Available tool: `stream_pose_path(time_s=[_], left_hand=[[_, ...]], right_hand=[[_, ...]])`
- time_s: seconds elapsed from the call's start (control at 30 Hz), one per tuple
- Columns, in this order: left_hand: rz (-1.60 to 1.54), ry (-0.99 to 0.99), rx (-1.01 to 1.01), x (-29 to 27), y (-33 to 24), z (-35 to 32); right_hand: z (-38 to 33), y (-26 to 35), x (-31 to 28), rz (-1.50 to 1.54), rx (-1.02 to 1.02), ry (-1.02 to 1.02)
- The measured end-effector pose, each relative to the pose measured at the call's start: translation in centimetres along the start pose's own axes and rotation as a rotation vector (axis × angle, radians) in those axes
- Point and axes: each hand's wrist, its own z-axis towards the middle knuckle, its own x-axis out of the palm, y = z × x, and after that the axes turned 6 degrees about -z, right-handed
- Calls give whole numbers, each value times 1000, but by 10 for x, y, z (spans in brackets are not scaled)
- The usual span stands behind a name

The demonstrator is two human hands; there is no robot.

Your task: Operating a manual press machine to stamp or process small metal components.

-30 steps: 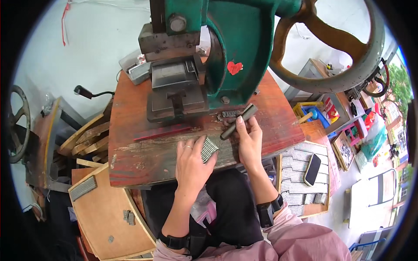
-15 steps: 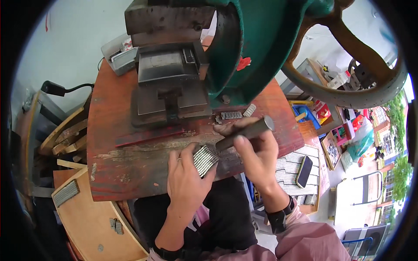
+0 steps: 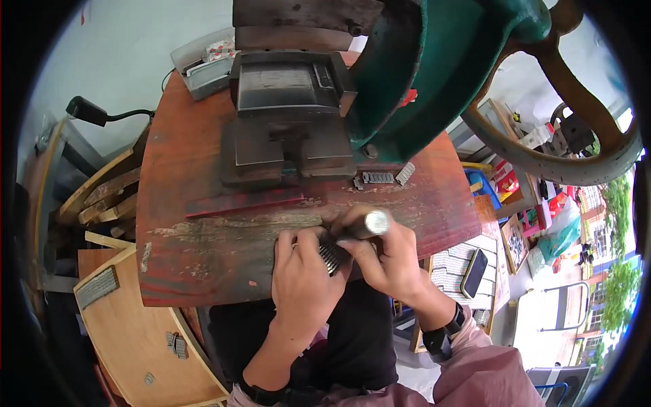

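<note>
My left hand (image 3: 304,281) is closed around a block of small ridged metal strips (image 3: 331,258) at the front edge of the wooden bench top (image 3: 224,261). In my closed right hand (image 3: 386,264) is a thick dark metal rod (image 3: 375,224), its bright round end tilted up toward me. The lower part of the rod and my right fingertips meet the block's upper side; exactly where they touch is hidden. Beyond the hands lie a short ridged metal strip (image 3: 378,178) and a paler one (image 3: 405,174).
A green press (image 3: 434,74) with a large handwheel (image 3: 536,159) and a steel die block (image 3: 285,136) stands at the back. A wooden tray (image 3: 129,332) with metal strips is at lower left. To the right, a phone (image 3: 474,273) lies on rows of strips.
The rod has swung from lying slanted to standing more upright, its end now facing me. My right hand has come in closer to the block. The whole view has shifted slightly.
</note>
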Motion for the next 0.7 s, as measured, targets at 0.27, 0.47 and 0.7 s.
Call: stream_pose_path(time_s=[0.27,0.47,0.7], left_hand=[[5,-12,4,-2,1,-1],[17,-14,-7,-2,0,-1],[29,-9,7,-2,1,-2]], right_hand=[[1,9,2,82,-92,-112],[-2,9,-1,152,-30,-117],[-8,6,-2,99,81,-66]])
